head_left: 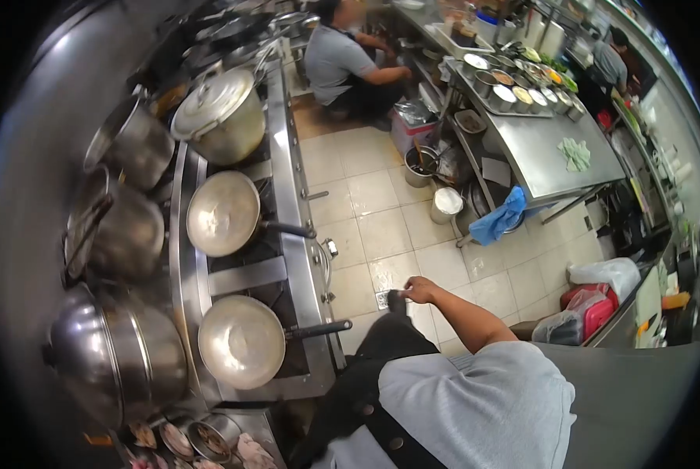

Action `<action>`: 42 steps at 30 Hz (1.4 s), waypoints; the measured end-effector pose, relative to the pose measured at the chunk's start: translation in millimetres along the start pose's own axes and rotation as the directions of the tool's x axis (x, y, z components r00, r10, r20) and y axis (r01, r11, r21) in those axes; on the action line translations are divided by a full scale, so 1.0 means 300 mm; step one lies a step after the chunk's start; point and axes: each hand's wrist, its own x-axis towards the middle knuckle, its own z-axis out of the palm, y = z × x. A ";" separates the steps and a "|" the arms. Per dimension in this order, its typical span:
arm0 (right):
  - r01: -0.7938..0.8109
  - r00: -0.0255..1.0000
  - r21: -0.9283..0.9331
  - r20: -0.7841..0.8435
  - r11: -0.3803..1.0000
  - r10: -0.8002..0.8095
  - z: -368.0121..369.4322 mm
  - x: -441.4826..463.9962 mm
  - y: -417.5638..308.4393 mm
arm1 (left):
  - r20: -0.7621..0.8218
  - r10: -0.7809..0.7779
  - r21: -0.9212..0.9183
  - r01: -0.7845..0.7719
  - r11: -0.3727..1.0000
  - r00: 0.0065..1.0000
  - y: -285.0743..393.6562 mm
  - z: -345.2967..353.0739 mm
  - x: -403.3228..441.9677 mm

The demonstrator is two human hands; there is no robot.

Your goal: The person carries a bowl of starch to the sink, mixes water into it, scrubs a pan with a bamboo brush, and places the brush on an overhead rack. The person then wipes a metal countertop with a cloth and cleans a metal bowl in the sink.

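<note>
My right hand (pixel 421 290) hangs in front of me above the tiled floor, near my dark shoe (pixel 397 302). Its fingers look loosely curled, and I see nothing in them. My left hand is out of view. Left of me is the steel stove (pixel 248 276). A shallow pan (pixel 241 341) with a dark handle (pixel 319 329) sits on the nearer burner, the handle jutting past the stove's edge. Behind it lies a second pan (pixel 223 213), and farther along stands a large lidded pot (pixel 221 117).
Big steel pots (pixel 123 352) line the left wall. A person (pixel 342 66) crouches ahead beside a prep table (pixel 553 144) bearing metal tubs. A white bucket (pixel 447 205) and a dark pot (pixel 420 166) stand on the floor. Another person (pixel 610 62) is at far right.
</note>
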 end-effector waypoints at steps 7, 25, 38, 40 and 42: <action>-0.327 0.472 0.649 -0.518 0.687 0.714 -0.260 0.116 0.761 | 0.604 -0.009 -0.303 0.240 0.922 0.797 0.401 0.650 -0.149; 0.339 0.933 0.683 -0.154 -0.647 0.326 -0.676 -0.032 0.768 | 0.387 0.629 -0.550 0.379 0.744 -0.674 1.701 1.990 -1.481; 0.506 0.173 0.857 0.005 -0.093 0.985 -0.709 -0.690 1.044 | -0.080 0.477 -0.952 0.209 0.222 -0.875 2.354 1.902 -1.409; 0.482 0.121 0.872 0.032 -0.087 0.992 -0.675 -0.740 1.038 | -0.268 0.326 -0.962 0.266 -0.052 -0.906 2.440 1.861 -1.389; 0.457 0.072 0.885 0.059 -0.086 0.996 -0.637 -0.783 1.056 | -0.317 0.236 -0.947 0.294 -0.127 -0.919 2.525 1.854 -1.418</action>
